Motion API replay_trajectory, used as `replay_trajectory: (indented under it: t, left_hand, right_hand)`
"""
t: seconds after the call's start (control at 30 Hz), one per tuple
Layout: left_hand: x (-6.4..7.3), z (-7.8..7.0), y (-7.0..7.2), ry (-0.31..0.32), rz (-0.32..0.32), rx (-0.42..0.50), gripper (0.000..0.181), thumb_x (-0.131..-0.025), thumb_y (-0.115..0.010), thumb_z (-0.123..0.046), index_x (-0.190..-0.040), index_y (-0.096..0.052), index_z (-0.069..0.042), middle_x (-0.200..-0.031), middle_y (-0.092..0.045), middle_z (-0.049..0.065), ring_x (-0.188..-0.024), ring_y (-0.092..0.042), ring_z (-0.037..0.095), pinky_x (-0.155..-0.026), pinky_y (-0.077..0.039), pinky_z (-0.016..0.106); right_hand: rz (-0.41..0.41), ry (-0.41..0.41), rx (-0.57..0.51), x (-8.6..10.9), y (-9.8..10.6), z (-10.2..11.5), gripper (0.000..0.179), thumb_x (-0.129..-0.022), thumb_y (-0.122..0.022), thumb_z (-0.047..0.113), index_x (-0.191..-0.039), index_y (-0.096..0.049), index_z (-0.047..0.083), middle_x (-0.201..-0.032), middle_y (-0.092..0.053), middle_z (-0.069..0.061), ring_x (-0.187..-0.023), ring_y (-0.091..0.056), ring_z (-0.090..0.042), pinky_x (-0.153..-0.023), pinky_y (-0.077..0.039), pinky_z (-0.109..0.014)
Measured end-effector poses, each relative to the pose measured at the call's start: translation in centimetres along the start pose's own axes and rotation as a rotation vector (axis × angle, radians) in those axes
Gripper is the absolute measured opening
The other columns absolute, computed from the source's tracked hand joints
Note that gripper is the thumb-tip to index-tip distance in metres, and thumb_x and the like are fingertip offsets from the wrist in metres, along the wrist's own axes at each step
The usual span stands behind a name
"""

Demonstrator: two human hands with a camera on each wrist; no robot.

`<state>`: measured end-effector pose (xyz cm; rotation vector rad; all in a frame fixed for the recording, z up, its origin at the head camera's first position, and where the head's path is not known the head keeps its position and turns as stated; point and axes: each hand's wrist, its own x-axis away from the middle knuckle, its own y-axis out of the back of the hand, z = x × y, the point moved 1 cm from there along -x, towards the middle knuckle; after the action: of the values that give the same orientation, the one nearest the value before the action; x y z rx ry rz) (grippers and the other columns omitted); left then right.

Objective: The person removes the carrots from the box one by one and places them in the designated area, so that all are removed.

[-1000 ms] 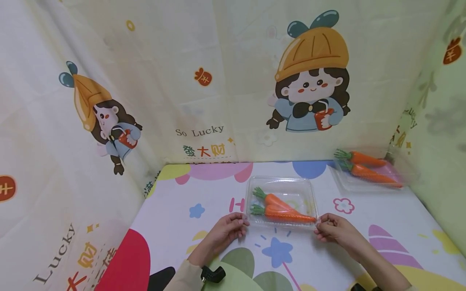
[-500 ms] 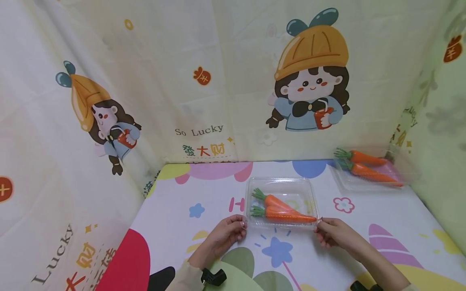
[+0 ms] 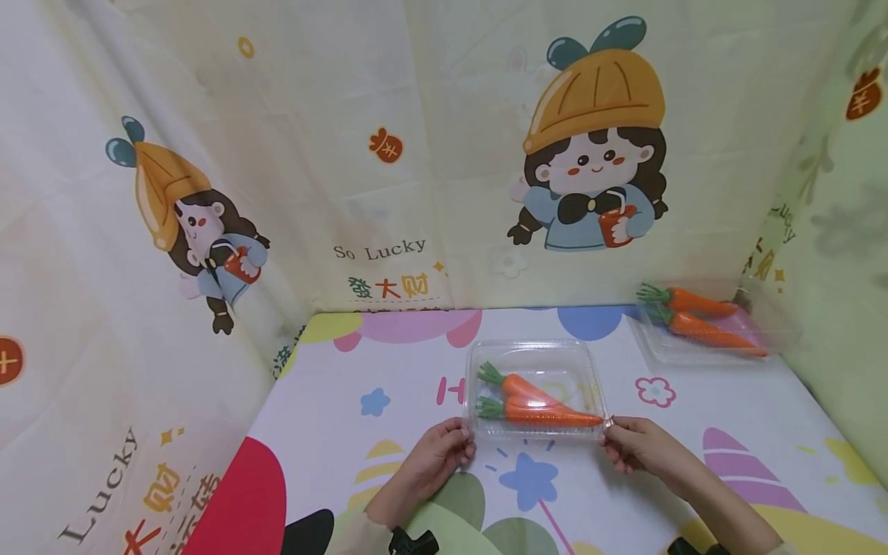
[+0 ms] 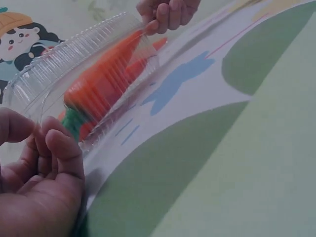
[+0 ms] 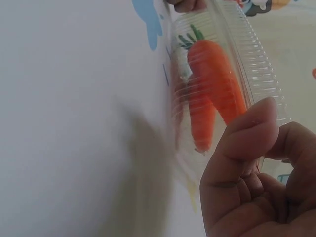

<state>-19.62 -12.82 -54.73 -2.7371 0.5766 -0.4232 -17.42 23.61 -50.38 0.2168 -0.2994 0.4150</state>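
Observation:
In the head view a clear plastic box (image 3: pixel 530 354) sits mid-table with two carrots with green tops inside, a nearer carrot (image 3: pixel 548 416) and a farther carrot (image 3: pixel 523 387). My left hand (image 3: pixel 438 456) pinches the rim at the box's near left corner; the left wrist view shows thumb and fingertip meeting on the clear edge. At the near right corner, my right hand (image 3: pixel 644 447) pinches the rim between thumb and curled index finger. Ribbed clear walls cover the carrots (image 5: pixel 215 74) in the right wrist view. Whether the lid is fully fastened, I cannot tell.
A second clear box (image 3: pixel 662 356) with two carrots (image 3: pixel 714 331) stands at the table's back right corner, by the cloth wall. Printed cloth walls (image 3: pixel 472 270) border the table on the left, back and right. The table cover (image 3: pixel 416 362) has colourful printed shapes.
The box has shifted slightly toward me and its left side now sits a little lower in view. My left hand has moved slightly nearer me; the right hand lowered a little and still grips its corner.

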Motion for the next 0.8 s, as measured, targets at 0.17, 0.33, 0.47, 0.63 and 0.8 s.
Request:
replay_trajectory:
  t: [0.17,0.33,0.47,0.63,0.8]
  left_hand:
    - [0.0,-0.3,-0.2,-0.031,-0.067,-0.075,0.010,-0.104,-0.054,-0.007,-0.108,-0.057,0.001,-0.079,-0.061,0.000,-0.071,-0.057,0.009,-0.066,-0.049,0.019]
    - [0.1,-1.2,-0.2,-0.105,-0.171,-0.255,0.032,-0.100,-0.064,-0.009,-0.125,-0.051,0.006,-0.091,-0.061,0.003,-0.073,-0.059,0.011,-0.067,-0.051,0.022]
    - [0.1,-1.7,-0.2,-0.208,-0.218,-0.363,0.058,-0.094,-0.070,-0.005,-0.144,-0.040,-0.002,-0.115,-0.059,0.016,-0.079,-0.065,0.012,-0.073,-0.055,0.024]
    - [0.3,-2.0,-0.5,-0.345,-0.222,-0.482,0.059,-0.093,-0.072,-0.001,-0.145,-0.045,-0.006,-0.133,-0.053,0.025,-0.088,-0.067,0.012,-0.076,-0.056,0.021]
    - [0.6,-2.4,-1.0,-0.509,-0.255,-0.692,0.036,-0.094,-0.071,0.001,-0.127,-0.062,-0.006,-0.131,-0.058,0.017,-0.096,-0.069,0.021,-0.084,-0.059,0.026]
  right_hand:
    - [-0.012,-0.015,-0.012,-0.1,-0.1,-0.1,0.031,-0.107,-0.045,0.021,-0.103,-0.062,-0.005,-0.076,-0.060,0.001,-0.065,-0.058,-0.009,-0.060,-0.050,-0.023]
    - [-0.023,-0.038,-0.044,-0.2,0.0,-0.4,0.034,-0.107,-0.045,0.026,-0.106,-0.063,-0.004,-0.079,-0.061,-0.001,-0.067,-0.058,-0.011,-0.062,-0.053,-0.025]
    - [0.012,-0.043,-0.129,0.2,0.8,-0.8,0.040,-0.109,-0.046,0.032,-0.113,-0.064,-0.003,-0.087,-0.065,-0.001,-0.072,-0.060,-0.009,-0.067,-0.055,-0.025]
    - [0.105,-0.049,-0.304,0.6,1.9,-1.6,0.041,-0.111,-0.043,0.032,-0.123,-0.067,0.000,-0.102,-0.074,0.001,-0.081,-0.065,-0.005,-0.077,-0.058,-0.021]
    - [0.168,-0.027,-0.373,0.5,2.2,-2.0,0.036,-0.111,-0.048,0.026,-0.129,-0.066,0.001,-0.111,-0.076,0.001,-0.087,-0.068,-0.004,-0.083,-0.059,-0.021]
